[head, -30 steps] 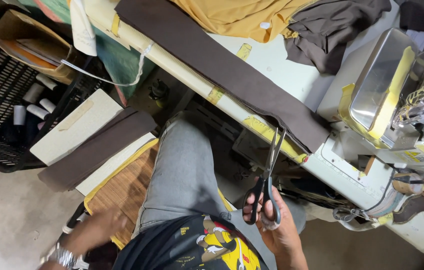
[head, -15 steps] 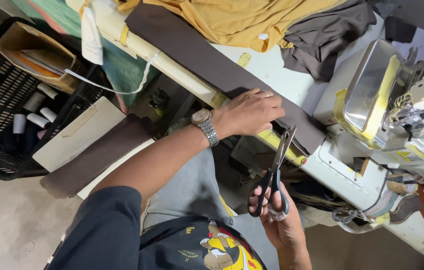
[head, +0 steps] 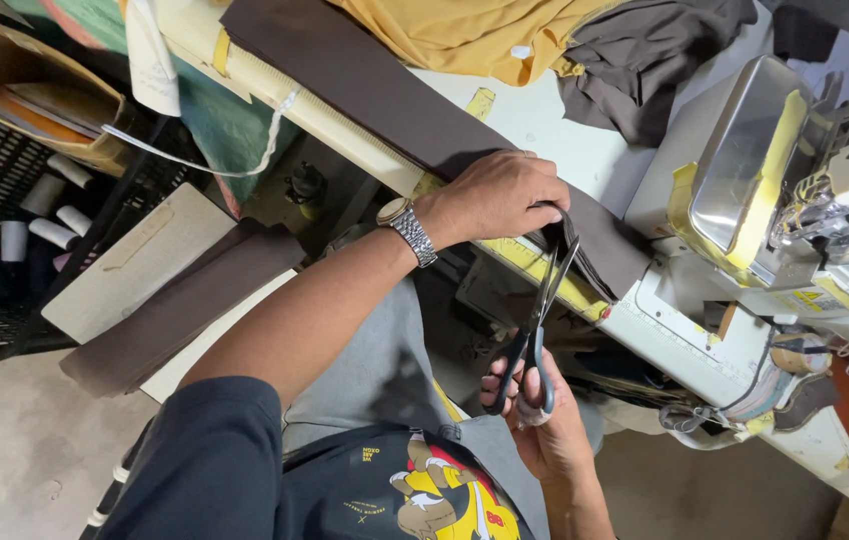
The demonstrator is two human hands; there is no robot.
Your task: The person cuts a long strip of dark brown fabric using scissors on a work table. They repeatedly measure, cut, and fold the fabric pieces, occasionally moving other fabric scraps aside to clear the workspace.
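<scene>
— at the table edge, where is the workpiece?
— i see the dark brown fabric strip (head: 384,95) lying along the white table (head: 554,125), its end hanging over. my left hand (head: 499,195) is closed, pinching that end.
— and the right hand (head: 544,430)?
— closed through the handles of the black scissors (head: 534,325), blades open at the cloth.
— handling?
— i judge it soft, light and limp; grip near the cut.
</scene>
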